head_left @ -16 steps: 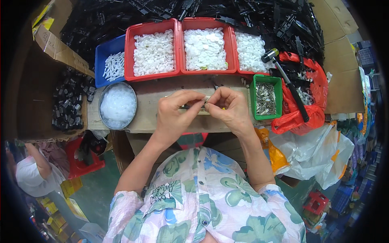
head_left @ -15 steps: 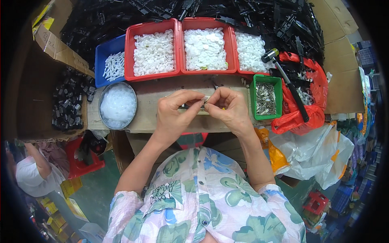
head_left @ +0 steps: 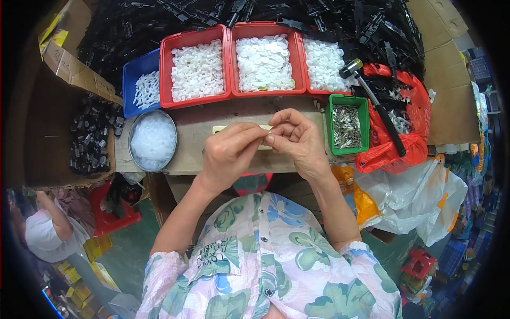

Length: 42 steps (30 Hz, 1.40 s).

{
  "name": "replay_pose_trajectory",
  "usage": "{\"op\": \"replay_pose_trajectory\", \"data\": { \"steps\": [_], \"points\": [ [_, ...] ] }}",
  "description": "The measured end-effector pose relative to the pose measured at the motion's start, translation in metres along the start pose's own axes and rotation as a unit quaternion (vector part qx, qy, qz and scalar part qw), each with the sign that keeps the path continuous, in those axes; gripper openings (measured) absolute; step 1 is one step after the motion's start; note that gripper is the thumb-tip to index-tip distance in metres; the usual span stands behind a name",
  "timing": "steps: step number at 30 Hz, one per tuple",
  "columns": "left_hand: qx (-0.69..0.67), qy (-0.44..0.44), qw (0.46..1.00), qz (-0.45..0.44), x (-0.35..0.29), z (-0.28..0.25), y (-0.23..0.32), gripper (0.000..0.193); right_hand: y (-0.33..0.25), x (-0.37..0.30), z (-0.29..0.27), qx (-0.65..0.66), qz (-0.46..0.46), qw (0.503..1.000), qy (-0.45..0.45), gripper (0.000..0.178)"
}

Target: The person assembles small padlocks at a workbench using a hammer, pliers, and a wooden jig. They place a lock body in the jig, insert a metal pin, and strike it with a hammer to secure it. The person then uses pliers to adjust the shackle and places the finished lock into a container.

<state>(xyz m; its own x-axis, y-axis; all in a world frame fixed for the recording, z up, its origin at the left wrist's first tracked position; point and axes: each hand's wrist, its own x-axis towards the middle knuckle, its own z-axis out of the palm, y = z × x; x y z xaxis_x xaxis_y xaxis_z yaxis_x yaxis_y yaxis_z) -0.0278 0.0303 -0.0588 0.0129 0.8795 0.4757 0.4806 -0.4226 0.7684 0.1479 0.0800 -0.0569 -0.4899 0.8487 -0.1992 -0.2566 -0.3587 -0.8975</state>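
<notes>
My left hand (head_left: 229,154) and my right hand (head_left: 300,139) meet fingertip to fingertip over the middle of the bench. Both are closed in a pinch at the same spot, and whatever sits between the fingertips is too small and covered to name. A pale yellow flat fixture (head_left: 218,129) lies on the bench under and behind my fingers, mostly hidden by them. The nearest container to my right hand is a green tray (head_left: 364,125) of small metal pins (head_left: 346,126).
Red trays (head_left: 228,64) of small white parts, a blue tray (head_left: 127,85) and a black pile (head_left: 175,16) lie beyond. At left are a round dish (head_left: 154,141) of clear pieces and a carton (head_left: 48,122); at right, a hammer (head_left: 388,122) on a red bag (head_left: 419,117). A person (head_left: 53,228) sits far left.
My hands stay together, but the left hand has turned so its fingers bunch more closely. The right hand's outer fingers have curled, and the view has shifted slightly.
</notes>
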Motion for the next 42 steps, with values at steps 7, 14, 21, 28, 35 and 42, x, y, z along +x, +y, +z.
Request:
{"op": "replay_pose_trajectory", "data": {
  "steps": [7,14,21,28,35,42],
  "points": [
    [-0.125,0.002,0.984,-0.123,-0.009,-0.007,-0.002,0.021,0.004,-0.009,0.003,-0.259,-0.15,0.954,0.035,0.008],
    [-0.322,0.047,0.922,-0.21,-0.022,-0.013,-0.006,0.032,0.005,-0.008,0.015,-0.288,-0.167,0.943,0.021,0.009],
    [-0.209,0.014,0.957,-0.202,-0.025,-0.02,-0.01,0.032,0.026,-0.003,0.02,-0.1,-0.119,0.988,-0.009,0.011],
    [-0.082,0.021,0.989,-0.12,-0.023,-0.026,-0.009,0.027,0.025,-0.001,0.016,-0.262,-0.135,0.955,0.007,0.008],
    [-0.004,0.008,0.999,-0.05,-0.016,-0.023,-0.008,0.026,0.006,-0.001,0.015,-0.357,-0.261,0.897,-0.021,0.012],
    [-0.013,-0.006,0.999,-0.049,-0.015,-0.022,-0.009,0.026,0.01,-0.003,0.011,-0.362,-0.24,0.9,-0.031,0.011]
  ]
}}
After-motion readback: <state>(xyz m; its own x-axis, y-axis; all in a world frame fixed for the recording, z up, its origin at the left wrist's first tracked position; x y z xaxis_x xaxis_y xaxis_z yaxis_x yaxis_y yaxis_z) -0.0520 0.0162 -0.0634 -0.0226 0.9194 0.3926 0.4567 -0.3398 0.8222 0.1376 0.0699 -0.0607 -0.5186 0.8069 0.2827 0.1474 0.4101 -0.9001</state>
